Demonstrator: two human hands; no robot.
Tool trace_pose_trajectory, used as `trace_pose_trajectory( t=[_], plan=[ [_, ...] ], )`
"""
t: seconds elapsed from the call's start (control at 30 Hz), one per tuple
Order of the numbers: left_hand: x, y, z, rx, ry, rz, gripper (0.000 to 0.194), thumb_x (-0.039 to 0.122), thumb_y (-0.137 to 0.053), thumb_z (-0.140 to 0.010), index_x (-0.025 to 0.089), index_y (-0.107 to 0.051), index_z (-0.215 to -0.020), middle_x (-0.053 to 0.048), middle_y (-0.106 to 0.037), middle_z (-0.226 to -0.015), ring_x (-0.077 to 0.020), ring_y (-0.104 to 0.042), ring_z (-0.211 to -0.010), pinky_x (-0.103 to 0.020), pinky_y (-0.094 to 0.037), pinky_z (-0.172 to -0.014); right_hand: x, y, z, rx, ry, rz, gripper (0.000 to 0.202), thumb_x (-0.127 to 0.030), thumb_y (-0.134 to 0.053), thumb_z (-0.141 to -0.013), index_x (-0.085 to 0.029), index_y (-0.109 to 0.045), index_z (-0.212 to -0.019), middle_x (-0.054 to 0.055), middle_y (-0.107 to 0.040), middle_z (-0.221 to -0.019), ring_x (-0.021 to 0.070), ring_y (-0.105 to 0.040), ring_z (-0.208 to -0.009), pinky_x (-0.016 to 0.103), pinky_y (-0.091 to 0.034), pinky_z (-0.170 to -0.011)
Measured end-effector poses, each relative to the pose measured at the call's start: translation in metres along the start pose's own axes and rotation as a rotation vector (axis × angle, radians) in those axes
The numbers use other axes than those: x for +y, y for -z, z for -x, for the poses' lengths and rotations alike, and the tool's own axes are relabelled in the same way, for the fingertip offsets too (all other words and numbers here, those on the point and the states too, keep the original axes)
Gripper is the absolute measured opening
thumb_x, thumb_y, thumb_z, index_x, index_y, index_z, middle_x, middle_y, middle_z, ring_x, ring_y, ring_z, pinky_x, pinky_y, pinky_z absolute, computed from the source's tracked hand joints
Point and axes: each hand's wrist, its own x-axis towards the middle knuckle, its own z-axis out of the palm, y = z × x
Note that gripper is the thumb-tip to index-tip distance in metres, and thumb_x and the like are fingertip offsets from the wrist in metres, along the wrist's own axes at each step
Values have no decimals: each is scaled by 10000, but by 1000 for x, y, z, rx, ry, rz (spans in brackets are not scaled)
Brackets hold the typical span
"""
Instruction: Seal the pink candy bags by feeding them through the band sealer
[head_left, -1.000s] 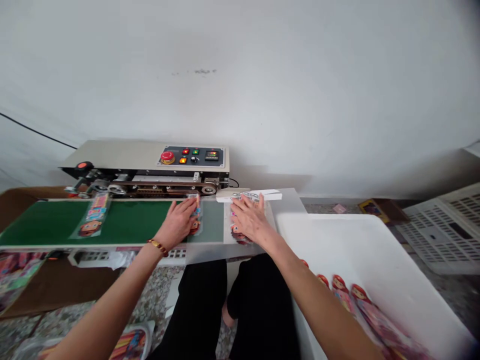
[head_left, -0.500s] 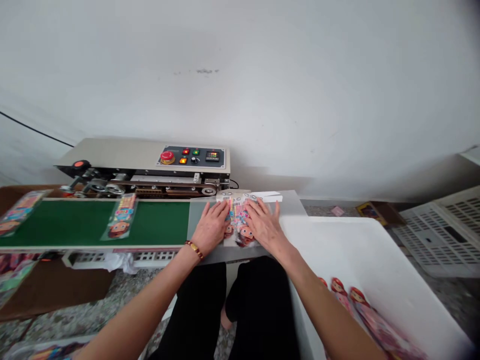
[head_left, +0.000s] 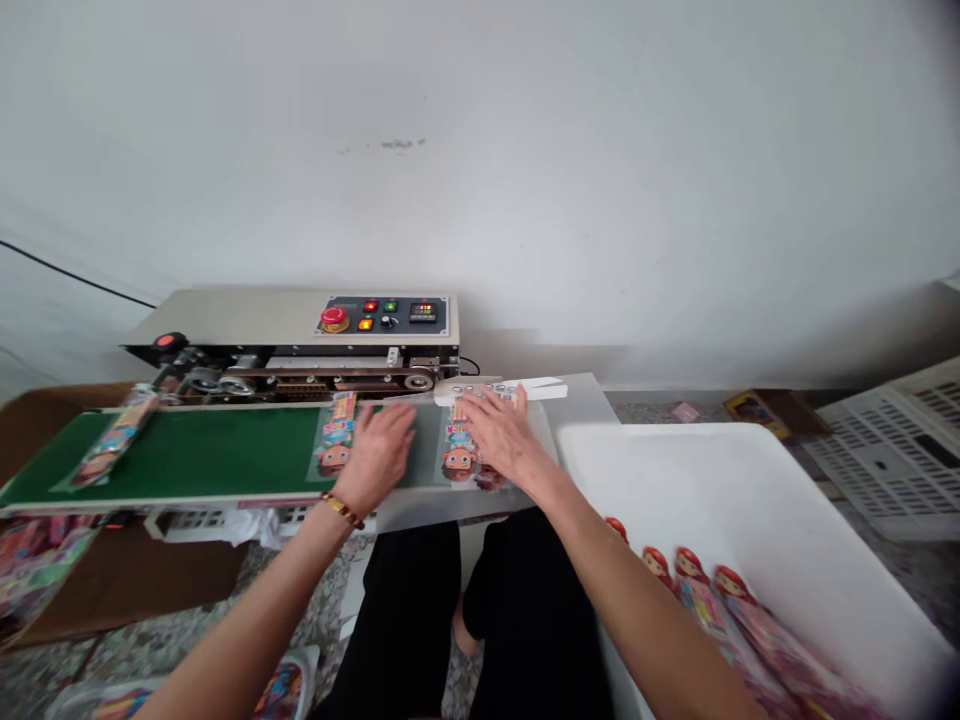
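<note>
The right hand (head_left: 499, 428) is resting on packets (head_left: 458, 462), fingers spreading; the left hand (head_left: 382, 455), fingers loosely apart, is lingering beside another packet (head_left: 334, 455) on the green belt (head_left: 225, 452).

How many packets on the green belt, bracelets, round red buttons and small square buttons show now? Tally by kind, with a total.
Packets on the green belt: 2 (overlapping packets partly under the right hand left out)
Bracelet: 1
Round red button: 1
Small square buttons: 3
Total: 7
</note>
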Motion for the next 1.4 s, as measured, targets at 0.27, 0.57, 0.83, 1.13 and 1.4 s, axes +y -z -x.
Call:
trace_pose_trajectory(
  t=[0.27, 0.57, 0.83, 1.13, 1.4],
  plan=[
    [48, -22, -23, -171, -88, 13, 478, 216, -405, -1006, 125, -468, -1471, -151, -476, -1555, -287, -440, -1444, -570, -293, -1233, 20, 8, 35, -33, -93, 44, 435, -267, -393, -1067, -249, -527, -1481, 91, -516, -1521, 323, -378, -1461, 694, -25, -1223],
    [-33, 9, 10, -121, 99, -88, 420, 251, -419, -995, 226, -520, -1402, -95, -559, -1493, -306, -520, -1377, -658, -234, -1221, 1, -1, 7, -74, 7, -16, 429, -265, -391, -1064, -251, -509, -1477, 67, -487, -1549, 323, -344, -1465, 722, -95, -1195],
    [30, -5, -15, -56, 21, 45, 362, 252, -396, -1021, 200, -610, -1308, -106, -624, -1416, -244, -569, -1327, -536, -285, -1239, -3, -3, -1, -8, 23, -61, 365, -227, -405, -1062, -245, -587, -1378, 64, -589, -1449, 301, -408, -1405, 718, -93, -1186],
    [60, -18, -16, -150, 111, -59, 465, 330, -474, -1014, 190, -523, -1455, -122, -517, -1526, -324, -434, -1438, -683, -210, -1207, 3, 1, -30, -41, -135, -62, 352, -179, -396, -1038, -250, -668, -1251, 93, -650, -1288, 265, -519, -1232, 631, -158, -1182],
    [62, -19, -15, -174, 128, -76, 516, 353, -461, -1020, 198, -454, -1513, -122, -489, -1548, -315, -405, -1464, -685, -191, -1216, -4, -6, -59, -116, -256, -15, 303, -234, -422, -1027, -227, -720, -1084, 121, -631, -1212, 298, -516, -1169, 578, -305, -1083]
  ],
)
